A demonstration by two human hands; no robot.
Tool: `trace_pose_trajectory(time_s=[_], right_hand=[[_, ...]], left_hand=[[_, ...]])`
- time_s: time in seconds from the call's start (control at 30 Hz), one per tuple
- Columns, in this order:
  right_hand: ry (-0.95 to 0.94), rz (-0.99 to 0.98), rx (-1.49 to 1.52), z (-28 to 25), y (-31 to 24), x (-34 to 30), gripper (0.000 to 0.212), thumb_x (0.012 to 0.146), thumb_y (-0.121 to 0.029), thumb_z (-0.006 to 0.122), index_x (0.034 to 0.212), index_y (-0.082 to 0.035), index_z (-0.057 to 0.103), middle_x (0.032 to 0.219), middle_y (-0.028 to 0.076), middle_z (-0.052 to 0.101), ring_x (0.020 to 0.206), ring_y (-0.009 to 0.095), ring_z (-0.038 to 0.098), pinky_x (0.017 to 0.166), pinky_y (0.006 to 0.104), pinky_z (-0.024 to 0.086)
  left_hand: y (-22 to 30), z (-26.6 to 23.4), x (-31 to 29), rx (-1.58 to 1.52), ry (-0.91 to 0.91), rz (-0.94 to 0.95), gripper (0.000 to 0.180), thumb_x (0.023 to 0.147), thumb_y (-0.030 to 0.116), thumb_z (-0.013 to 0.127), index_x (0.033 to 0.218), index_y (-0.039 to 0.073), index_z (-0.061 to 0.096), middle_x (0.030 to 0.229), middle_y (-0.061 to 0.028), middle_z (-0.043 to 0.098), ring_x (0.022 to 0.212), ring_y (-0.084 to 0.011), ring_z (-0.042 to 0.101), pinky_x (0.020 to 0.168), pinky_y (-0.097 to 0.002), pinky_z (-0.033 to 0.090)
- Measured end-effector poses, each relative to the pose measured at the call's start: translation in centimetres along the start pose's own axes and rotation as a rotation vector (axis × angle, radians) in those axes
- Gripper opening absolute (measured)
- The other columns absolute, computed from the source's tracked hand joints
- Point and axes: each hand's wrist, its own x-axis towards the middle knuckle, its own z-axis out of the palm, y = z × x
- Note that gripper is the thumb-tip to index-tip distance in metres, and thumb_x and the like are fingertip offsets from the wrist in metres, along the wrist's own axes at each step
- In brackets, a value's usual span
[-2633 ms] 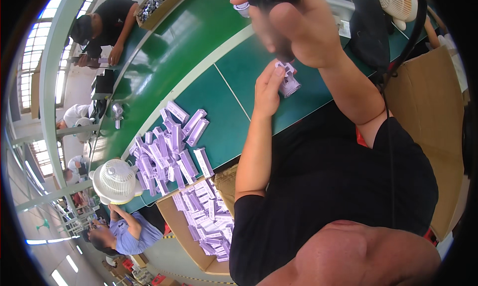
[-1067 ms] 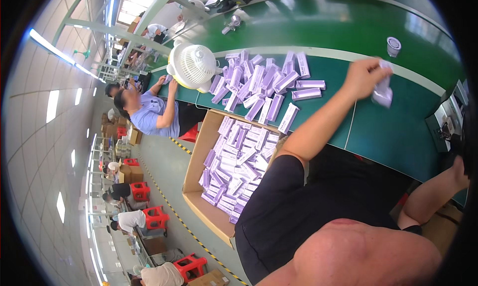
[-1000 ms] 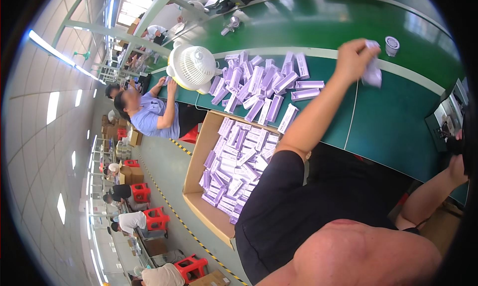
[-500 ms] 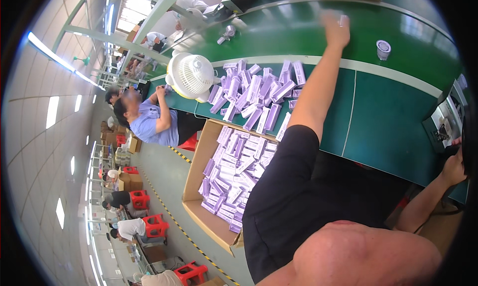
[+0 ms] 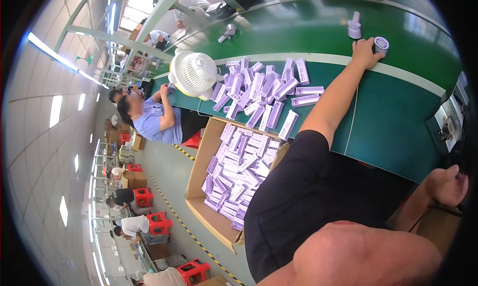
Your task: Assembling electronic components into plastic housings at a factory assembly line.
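Note:
My left hand (image 5: 367,54) reaches across to the green conveyor belt, its fingers and thumb closed around the side of a round, white-and-purple cylindrical part (image 5: 381,45). Just beyond it, a pale grey part with a narrow stem and wider base (image 5: 354,26) stands on the belt. At the far right, my right hand (image 5: 448,184) is held low beside a machine (image 5: 444,126), thumb apart from loosely curled fingers. Nothing shows between them, though its far side is partly cut off. Purple elongated housings (image 5: 256,86) lie heaped on the green table left of my left arm.
An open cardboard box (image 5: 198,184) full of similar purple pieces stands against the table edge. A white fan (image 5: 194,74) sits beyond the heap. Another grey part (image 5: 228,33) lies farther along the belt. A co-worker in a blue shirt (image 5: 155,121) sits at the left.
My left hand has let go of the stemmed grey part on the belt and moved nearer and right to the round part. My right hand has come down and away from the machine.

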Motion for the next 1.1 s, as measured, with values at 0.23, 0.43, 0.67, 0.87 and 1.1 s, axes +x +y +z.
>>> trace_pose_trajectory(time_s=[0.23, 0.43, 0.67, 0.87, 1.1], right_hand=[[-0.801, 0.552, 0.248, 2.3, -9.1, -3.4, 0.037, 0.094, -0.007, 0.073, 0.129, 0.001, 0.063, 0.126, 0.014, 0.066, 0.108, 0.022, 0.064, 0.095, 0.0339, 0.049], [-1.030, 0.769, 0.225, 5.2, -9.9, -6.2, 0.053, 0.101, -0.017, 0.067, 0.150, -0.006, 0.050, 0.141, 0.012, 0.060, 0.120, 0.021, 0.060, 0.103, 0.0348, 0.045], [-1.224, 0.979, 0.407, 4.6, -9.8, -7.4, 0.057, 0.096, -0.009, 0.071, 0.150, -0.007, 0.053, 0.132, 0.012, 0.066, 0.117, 0.021, 0.063, 0.102, 0.0340, 0.049], [-1.272, 0.834, 0.453, 4.2, -11.3, -6.4, 0.063, 0.086, 0.000, 0.077, 0.146, -0.008, 0.057, 0.126, 0.012, 0.067, 0.116, 0.025, 0.064, 0.103, 0.0361, 0.050], [-1.287, 0.657, 0.535, 4.1, -11.4, -4.9, 0.059, 0.083, 0.001, 0.076, 0.139, -0.004, 0.061, 0.124, 0.014, 0.067, 0.115, 0.027, 0.064, 0.101, 0.0367, 0.050]], left_hand=[[6.3, -2.5, -5.2, -0.207, 0.020, 0.139, 0.059, 0.072, 0.020, 0.086, 0.120, 0.006, 0.055, 0.115, -0.0209, 0.065, 0.107, -0.0410, 0.065, 0.087, -0.0461, 0.055], [11.2, -4.8, -14.2, -0.220, -0.164, 0.511, 0.053, 0.065, 0.004, 0.082, 0.113, 0.007, 0.061, 0.117, -0.0200, 0.057, 0.106, -0.0403, 0.061, 0.086, -0.0452, 0.055], [12.3, -6.9, -21.5, -0.217, -0.137, 0.399, 0.056, 0.070, 0.001, 0.080, 0.122, 0.007, 0.060, 0.124, -0.0204, 0.055, 0.113, -0.0415, 0.059, 0.090, -0.0441, 0.055], [9.6, -11.8, -23.8, -0.011, -0.043, 0.271, 0.068, 0.070, 0.012, 0.085, 0.133, 0.006, 0.058, 0.138, -0.0204, 0.053, 0.129, -0.0423, 0.052, 0.106, -0.0522, 0.044], [1.8, -16.5, -26.9, 0.568, 0.067, -0.188, 0.056, 0.088, 0.017, 0.074, 0.139, 0.001, 0.056, 0.147, -0.0235, 0.050, 0.145, -0.0457, 0.038, 0.119, -0.0692, 0.022]])
